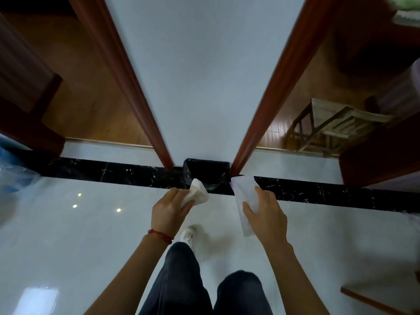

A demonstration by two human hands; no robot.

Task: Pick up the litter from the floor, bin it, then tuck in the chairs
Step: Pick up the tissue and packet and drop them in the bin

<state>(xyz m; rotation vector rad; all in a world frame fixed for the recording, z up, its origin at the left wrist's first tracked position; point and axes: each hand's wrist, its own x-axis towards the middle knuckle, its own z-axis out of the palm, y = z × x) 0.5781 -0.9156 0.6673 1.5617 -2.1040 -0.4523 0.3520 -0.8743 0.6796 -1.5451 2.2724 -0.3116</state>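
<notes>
While both arms reach toward the black-lined bin against the white wall, the left hand pinches a crumpled tissue in its curled fingers, and the right hand grips a flat white wrapper between thumb and fingers, both just before the bin.

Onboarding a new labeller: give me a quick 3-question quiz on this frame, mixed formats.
1. True or false: the left hand holds a crumpled white tissue.
2. Multiple choice: the black-lined bin stands A) on the wooden floor in the left room, B) against the white wall between the two red-brown door frames, C) under the wooden stool.
3. Fill in: the right hand grips a flat white ____.

Key: 1 true; 2 B; 3 wrapper (a thin packet; what it held cannot be told).
</notes>
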